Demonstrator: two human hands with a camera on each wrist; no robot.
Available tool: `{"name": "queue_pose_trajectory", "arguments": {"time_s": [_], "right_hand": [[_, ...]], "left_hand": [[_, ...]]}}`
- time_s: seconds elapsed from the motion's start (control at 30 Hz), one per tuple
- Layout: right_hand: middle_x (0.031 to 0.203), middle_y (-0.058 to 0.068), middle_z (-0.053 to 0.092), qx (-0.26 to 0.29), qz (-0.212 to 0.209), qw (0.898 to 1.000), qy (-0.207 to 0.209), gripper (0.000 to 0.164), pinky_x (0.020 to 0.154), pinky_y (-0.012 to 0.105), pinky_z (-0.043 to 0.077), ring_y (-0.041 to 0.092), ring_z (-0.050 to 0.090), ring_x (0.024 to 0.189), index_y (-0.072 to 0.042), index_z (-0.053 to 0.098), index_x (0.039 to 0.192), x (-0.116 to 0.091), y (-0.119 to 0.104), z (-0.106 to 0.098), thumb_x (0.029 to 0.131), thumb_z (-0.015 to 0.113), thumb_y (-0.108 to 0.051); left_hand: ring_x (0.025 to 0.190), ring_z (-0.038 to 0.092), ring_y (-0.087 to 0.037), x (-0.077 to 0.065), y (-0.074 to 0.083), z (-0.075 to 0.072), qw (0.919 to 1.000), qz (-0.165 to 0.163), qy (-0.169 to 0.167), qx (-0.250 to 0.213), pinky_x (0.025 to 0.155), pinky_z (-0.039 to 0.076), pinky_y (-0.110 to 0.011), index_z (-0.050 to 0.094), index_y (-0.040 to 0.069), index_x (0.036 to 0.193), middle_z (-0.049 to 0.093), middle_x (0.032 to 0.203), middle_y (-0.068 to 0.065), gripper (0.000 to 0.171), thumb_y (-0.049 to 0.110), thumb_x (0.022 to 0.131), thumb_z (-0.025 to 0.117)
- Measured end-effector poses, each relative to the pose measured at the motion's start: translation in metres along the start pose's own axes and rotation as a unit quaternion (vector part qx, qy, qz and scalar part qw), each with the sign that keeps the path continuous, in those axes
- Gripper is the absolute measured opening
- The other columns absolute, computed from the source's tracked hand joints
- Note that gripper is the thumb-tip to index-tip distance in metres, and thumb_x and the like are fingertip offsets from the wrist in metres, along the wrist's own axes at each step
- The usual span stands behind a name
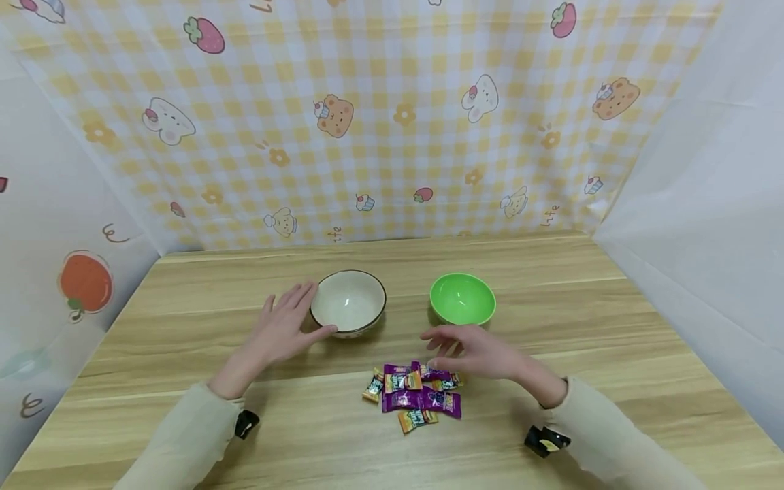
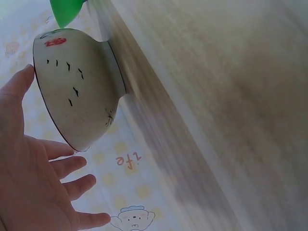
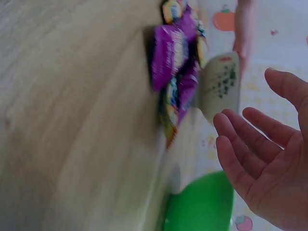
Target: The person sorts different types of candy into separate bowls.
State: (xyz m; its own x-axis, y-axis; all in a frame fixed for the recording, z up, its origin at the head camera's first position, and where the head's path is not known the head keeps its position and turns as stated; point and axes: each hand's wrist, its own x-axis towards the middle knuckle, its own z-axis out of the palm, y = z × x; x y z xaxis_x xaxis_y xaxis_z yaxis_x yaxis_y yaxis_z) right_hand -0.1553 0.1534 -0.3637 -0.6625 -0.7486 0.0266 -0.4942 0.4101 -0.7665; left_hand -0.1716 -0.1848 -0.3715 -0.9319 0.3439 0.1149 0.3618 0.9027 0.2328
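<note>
Bright, even light fills the head view, with soft shadows on the pale wood-grain bench (image 1: 343, 446) and small glints inside the round cream bowl with a dark rim (image 1: 348, 299) and the round glossy green bowl (image 1: 462, 298). Both wrist views are dimmer and hazier; the right softens the shiny purple candy wrappers (image 3: 168, 55), the left blurs the near bench.

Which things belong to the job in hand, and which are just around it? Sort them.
Job, judging by the hands:
- dark-rimmed white bowl, left hand at its rim
- green bowl, purple-wrapped candies and yellow-wrapped candies, near right hand

Just around:
- yellow-checked cloth
- wood-grain tabletop
</note>
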Motion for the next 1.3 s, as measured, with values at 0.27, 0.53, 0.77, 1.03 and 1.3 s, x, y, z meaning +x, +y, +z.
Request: {"name": "queue_pose_trajectory", "arguments": {"time_s": [0.27,0.53,0.77,1.03,1.3], "right_hand": [[0.101,0.007,0.06,-0.07,-0.024,0.997,-0.01,0.041,0.077,0.024,0.046,0.014,0.057,0.09,0.0,0.054,0.114,0.013,0.005,0.018,0.083,0.062,-0.025],[0.102,0.005,0.059,-0.15,-0.011,0.989,-0.012,0.033,0.081,0.029,0.044,0.015,0.055,0.093,-0.001,0.058,0.107,0.011,0.009,0.018,0.078,0.065,-0.015],[0.088,-0.004,0.053,-0.185,0.016,0.982,-0.022,0.029,0.073,0.028,0.043,0.011,0.05,0.082,-0.006,0.062,0.099,0.011,0.013,0.019,0.073,0.069,-0.017],[0.085,-0.007,0.05,-0.158,0.021,0.987,-0.035,0.027,0.07,0.026,0.043,0.01,0.049,0.078,-0.01,0.057,0.092,0.012,0.016,0.019,0.07,0.072,-0.014],[0.088,-0.009,0.056,-0.101,0.015,0.994,-0.044,0.029,0.07,0.023,0.044,0.006,0.051,0.078,-0.011,0.057,0.097,0.012,0.018,0.014,0.074,0.071,-0.023]], "left_hand": [[0.127,0.019,-0.033,0.001,0.001,0.001,0.9999,0.002,-0.009,0.005,0.096,0.007,-0.059,0.022,0.001,0.139,0.023,0.142,-0.013,0.093,0.069,0.077,0.041],[0.128,0.018,-0.033,0.003,0.002,-0.001,0.9999,0.002,-0.012,0.002,0.096,0.007,-0.06,0.021,0.001,0.139,0.021,0.142,-0.014,0.093,0.068,0.077,0.041],[0.128,0.018,-0.032,0.003,0.002,-0.002,0.9999,0.0,-0.013,0.003,0.096,0.008,-0.059,0.02,0.002,0.139,0.022,0.142,-0.013,0.093,0.069,0.077,0.04],[0.127,0.019,-0.033,0.003,0.001,0.0,0.9999,0.001,-0.011,0.003,0.096,0.009,-0.06,0.021,0.002,0.139,0.023,0.142,-0.014,0.094,0.069,0.077,0.04],[0.127,0.019,-0.033,0.001,0.002,0.001,0.9998,-0.002,-0.018,-0.001,0.096,0.009,-0.06,0.02,0.001,0.139,0.022,0.142,-0.015,0.094,0.069,0.077,0.04]]}}
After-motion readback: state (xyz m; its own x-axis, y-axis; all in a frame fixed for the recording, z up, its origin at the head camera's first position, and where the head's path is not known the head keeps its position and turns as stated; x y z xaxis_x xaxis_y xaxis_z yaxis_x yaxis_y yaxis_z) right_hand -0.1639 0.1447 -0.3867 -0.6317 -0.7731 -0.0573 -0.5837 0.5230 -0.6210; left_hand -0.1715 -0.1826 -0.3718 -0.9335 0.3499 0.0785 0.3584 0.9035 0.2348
